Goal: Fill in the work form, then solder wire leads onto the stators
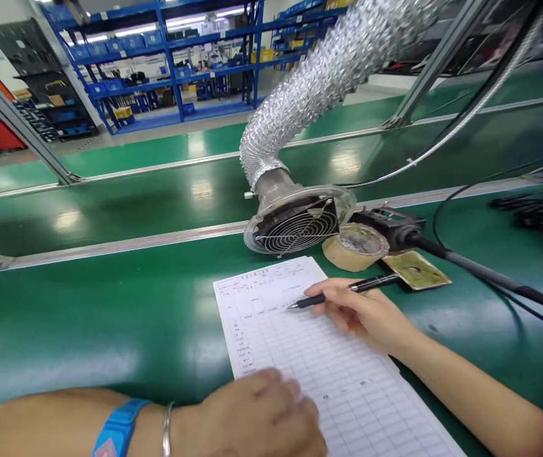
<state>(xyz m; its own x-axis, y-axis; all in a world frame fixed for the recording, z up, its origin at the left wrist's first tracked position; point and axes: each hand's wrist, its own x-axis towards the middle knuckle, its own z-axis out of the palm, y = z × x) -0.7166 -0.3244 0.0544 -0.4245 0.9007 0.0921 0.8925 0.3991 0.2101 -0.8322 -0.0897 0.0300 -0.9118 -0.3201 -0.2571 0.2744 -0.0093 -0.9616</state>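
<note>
A pen (pixel 347 290) is gripped in my right hand (pixel 366 314), its tip at the upper part of a printed form (pixel 271 330). The form is a sheet with a table of rows and columns, lying on a green work surface, and it seems to lie on other sheets. My left hand (pixel 266 416) rests over the form's lower left with its fingers curled in, slightly blurred; its palm side is hidden. On the left wrist are a blue wrist strap (pixel 121 425) and a silver bangle (pixel 167 430).
Behind the form stands a fume extractor fan (pixel 300 228) with a silver flexible duct (pixel 309 82). To its right are a roll of tape (pixel 355 246), a black soldering iron stand (pixel 388 225) and a yellowish sponge tray (pixel 418 270). Black cables (pixel 538 212) lie farther right. Blue shelving (pixel 171 63) stands beyond.
</note>
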